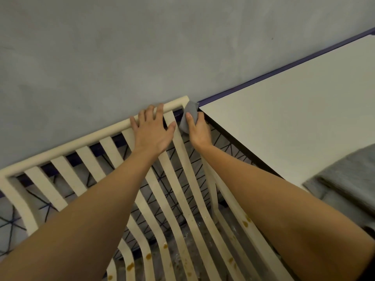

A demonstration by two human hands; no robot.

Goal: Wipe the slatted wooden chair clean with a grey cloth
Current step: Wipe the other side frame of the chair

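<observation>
Their left hand (151, 128) lies flat on chair top rail (81, 141); right hand (197, 128) grips grey cloth (189, 115) at 1 o'clock corner. Cloth could jam against table (284, 118).

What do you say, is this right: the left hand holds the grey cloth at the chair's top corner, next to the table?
Not quite. In the head view it is the right hand that holds the cloth at the top corner of the chair, next to the table. The left hand lies flat on the top rail and holds nothing.
</observation>
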